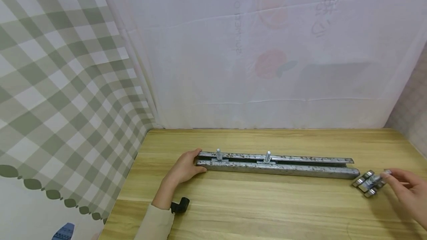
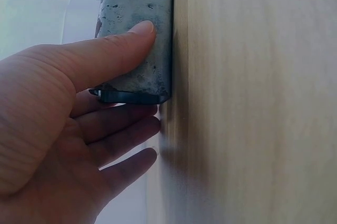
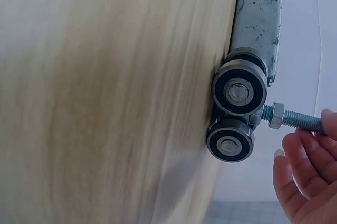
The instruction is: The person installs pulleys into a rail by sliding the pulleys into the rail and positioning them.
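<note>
A long grey steel channel rail [image 1: 300, 171], slotted along its top and speckled with dark marks, lies across the wooden table. Two threaded bolts [image 1: 268, 156] stand upright out of the slot in its left half. My left hand [image 1: 185, 166] holds the rail's left end, thumb on the near face [image 2: 131, 71] and the other fingers about the end and far side. Just off the right end, my right hand [image 1: 408, 190] pinches the threaded bolt [image 3: 303, 121] of a roller trolley [image 1: 368, 183]. Its bearing wheels [image 3: 238, 92] sit low by the table, close to the rail's end.
The wooden table [image 1: 250, 206] extends in front of the rail. Behind it hangs a white printed sheet [image 1: 207, 66], with a green checked cloth [image 1: 66, 77] on the left. A black angled piece [image 1: 180, 205] shows beside my left sleeve [image 1: 155, 223].
</note>
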A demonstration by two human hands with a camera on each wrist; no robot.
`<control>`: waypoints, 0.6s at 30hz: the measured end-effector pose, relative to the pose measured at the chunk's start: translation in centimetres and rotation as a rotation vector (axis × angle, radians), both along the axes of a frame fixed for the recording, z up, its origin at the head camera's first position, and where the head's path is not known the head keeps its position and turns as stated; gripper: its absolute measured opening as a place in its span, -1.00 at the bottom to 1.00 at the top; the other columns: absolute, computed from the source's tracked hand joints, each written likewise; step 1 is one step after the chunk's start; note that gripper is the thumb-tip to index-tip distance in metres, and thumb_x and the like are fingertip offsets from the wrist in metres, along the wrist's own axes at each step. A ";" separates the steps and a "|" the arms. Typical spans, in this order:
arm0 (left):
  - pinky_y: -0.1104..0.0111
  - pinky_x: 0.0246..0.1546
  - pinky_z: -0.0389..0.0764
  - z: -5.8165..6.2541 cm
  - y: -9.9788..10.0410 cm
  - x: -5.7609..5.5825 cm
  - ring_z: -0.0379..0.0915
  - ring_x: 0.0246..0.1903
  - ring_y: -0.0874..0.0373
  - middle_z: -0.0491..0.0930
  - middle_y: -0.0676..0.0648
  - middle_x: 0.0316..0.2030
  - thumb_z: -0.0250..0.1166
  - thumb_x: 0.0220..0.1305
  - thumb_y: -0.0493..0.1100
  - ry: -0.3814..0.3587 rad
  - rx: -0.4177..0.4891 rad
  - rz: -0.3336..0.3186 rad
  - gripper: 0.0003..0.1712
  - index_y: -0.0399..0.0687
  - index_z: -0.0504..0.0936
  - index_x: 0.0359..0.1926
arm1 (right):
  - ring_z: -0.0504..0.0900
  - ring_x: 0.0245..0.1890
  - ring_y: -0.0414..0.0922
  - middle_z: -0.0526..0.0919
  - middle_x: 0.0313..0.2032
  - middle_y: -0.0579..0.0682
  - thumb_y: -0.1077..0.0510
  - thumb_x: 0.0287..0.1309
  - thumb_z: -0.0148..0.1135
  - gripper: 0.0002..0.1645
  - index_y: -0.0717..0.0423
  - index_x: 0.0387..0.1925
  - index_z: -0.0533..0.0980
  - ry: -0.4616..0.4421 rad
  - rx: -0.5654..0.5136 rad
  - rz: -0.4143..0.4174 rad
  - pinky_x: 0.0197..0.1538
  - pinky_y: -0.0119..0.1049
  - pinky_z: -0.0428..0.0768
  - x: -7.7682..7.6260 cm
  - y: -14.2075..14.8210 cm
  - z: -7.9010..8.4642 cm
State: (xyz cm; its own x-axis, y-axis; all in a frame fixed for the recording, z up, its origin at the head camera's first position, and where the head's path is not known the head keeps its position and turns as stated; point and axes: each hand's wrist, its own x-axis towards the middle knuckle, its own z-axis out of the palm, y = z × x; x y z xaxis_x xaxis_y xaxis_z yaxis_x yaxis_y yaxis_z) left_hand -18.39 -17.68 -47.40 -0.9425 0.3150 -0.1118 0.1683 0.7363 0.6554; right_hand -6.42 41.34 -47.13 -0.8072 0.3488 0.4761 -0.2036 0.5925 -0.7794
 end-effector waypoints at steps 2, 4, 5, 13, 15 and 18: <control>-0.05 0.41 0.42 -0.1 0.0 0.0 0.29 0.45 -0.21 0.39 -0.29 0.45 0.55 0.28 -0.08 -0.003 0.000 0.000 -0.05 -0.28 0.31 0.55 | 0.47 -0.39 -0.76 0.55 -0.39 -0.80 0.52 0.32 0.21 -0.19 -0.70 -0.29 0.54 0.018 0.004 0.018 -0.42 -0.80 0.35 -0.1 0.4 -0.2; -0.05 0.40 0.42 -0.1 0.1 0.0 0.29 0.46 -0.21 0.39 -0.29 0.45 0.55 0.28 -0.08 -0.006 0.004 0.001 -0.05 -0.27 0.31 0.55 | 0.47 -0.40 -0.75 0.54 -0.38 -0.79 0.52 0.33 0.20 -0.19 -0.69 -0.27 0.53 0.024 0.012 0.022 -0.42 -0.80 0.35 -0.2 0.6 -0.3; -0.06 0.39 0.43 -0.1 0.1 0.0 0.29 0.45 -0.22 0.39 -0.29 0.45 0.55 0.28 -0.08 -0.007 0.006 0.001 -0.05 -0.27 0.31 0.55 | 0.46 -0.40 -0.75 0.54 -0.38 -0.79 0.52 0.34 0.19 -0.19 -0.70 -0.27 0.52 0.024 0.016 0.024 -0.42 -0.80 0.35 -0.2 0.7 -0.2; -0.05 0.40 0.42 -0.2 0.0 0.0 0.31 0.44 -0.22 0.42 -0.30 0.43 0.56 0.27 -0.09 0.011 -0.004 0.001 -0.06 -0.28 0.33 0.54 | 0.45 -0.36 -0.74 0.54 -0.38 -0.78 0.51 0.36 0.16 -0.19 -0.69 -0.28 0.53 0.038 -0.025 0.020 -0.34 -0.84 0.30 -0.6 0.8 0.1; -0.04 0.41 0.41 -0.2 0.0 0.0 0.31 0.44 -0.22 0.42 -0.30 0.43 0.56 0.27 -0.09 0.012 -0.006 0.000 -0.07 -0.29 0.33 0.54 | 0.45 -0.35 -0.75 0.55 -0.38 -0.78 0.51 0.37 0.16 -0.20 -0.69 -0.29 0.53 0.044 -0.032 0.014 -0.33 -0.85 0.30 -0.8 0.8 0.1; -0.05 0.40 0.42 -0.2 0.0 0.0 0.30 0.44 -0.22 0.41 -0.30 0.43 0.56 0.27 -0.08 0.007 -0.005 0.001 -0.06 -0.29 0.33 0.54 | 0.45 -0.37 -0.75 0.55 -0.40 -0.78 0.51 0.36 0.16 -0.19 -0.69 -0.31 0.54 0.040 -0.041 0.004 -0.33 -0.85 0.30 -1.0 1.0 0.2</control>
